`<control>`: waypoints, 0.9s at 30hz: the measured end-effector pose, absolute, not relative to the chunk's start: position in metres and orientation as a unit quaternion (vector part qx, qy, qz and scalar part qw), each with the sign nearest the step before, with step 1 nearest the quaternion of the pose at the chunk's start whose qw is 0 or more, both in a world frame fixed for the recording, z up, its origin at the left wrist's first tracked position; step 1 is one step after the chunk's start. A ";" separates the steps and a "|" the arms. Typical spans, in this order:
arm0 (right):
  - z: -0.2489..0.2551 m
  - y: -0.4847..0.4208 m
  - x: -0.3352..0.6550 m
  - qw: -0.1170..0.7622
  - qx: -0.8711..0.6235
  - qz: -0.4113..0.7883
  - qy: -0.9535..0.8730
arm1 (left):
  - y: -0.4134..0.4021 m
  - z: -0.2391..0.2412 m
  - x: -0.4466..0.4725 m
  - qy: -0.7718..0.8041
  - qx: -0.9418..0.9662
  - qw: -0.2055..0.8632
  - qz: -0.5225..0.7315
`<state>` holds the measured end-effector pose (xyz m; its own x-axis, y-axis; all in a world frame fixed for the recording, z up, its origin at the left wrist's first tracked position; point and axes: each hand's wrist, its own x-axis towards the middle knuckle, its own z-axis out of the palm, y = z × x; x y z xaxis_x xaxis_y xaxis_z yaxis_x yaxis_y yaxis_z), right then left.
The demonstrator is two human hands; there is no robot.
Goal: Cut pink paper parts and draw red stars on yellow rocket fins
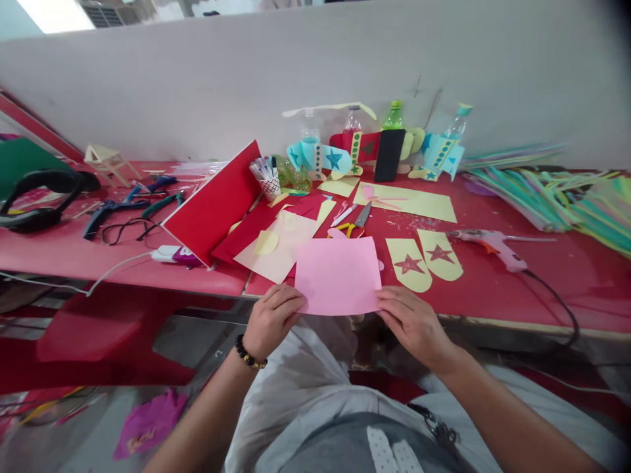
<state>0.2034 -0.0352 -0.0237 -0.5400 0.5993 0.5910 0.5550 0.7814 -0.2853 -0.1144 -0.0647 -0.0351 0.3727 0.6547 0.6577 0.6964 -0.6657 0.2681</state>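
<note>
While two bare hands grip it at opposite sides, a rectangular sheet of pink paper (pixel 338 276) spans the near edge of a red-topped table (pixel 557 289). The left hand (pixel 273 320) clamps the sheet's near left corner, and the right hand (pixel 413 322) clamps its near right corner; the hands stand well apart, with the smooth, matte sheet stretched between them. Both forearms angle inward from the near side, wrists bent slightly, and a dark beaded bracelet (pixel 248 351) with a gold bead circles the left wrist. Just beyond the sheet's right side lie two pale yellow arched cutouts (pixel 424 259), each bearing a red textured star. Just left of it, a cream paper sheet (pixel 276 246) lies on red paper, with a pale yellow paper circle (pixel 266 242) on top. Yellow-handled scissors (pixel 357 220) rest just past the far edge, and a pink hot glue gun (pixel 493 246) lies farther right. A stiff red card (pixel 211 200) leans at far left.
</note>
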 end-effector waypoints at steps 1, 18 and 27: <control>-0.025 -0.034 0.203 0.352 -0.329 0.039 -0.876 | -0.066 -0.034 -0.115 -0.415 -0.827 0.020 -0.378; -0.015 -0.024 0.193 0.360 -0.428 0.070 -0.826 | -0.062 -0.023 -0.098 -0.540 -0.762 -0.022 -0.356; -0.016 -0.019 0.195 0.334 -0.438 0.059 -0.833 | -0.060 -0.015 -0.099 -0.534 -0.769 -0.032 -0.350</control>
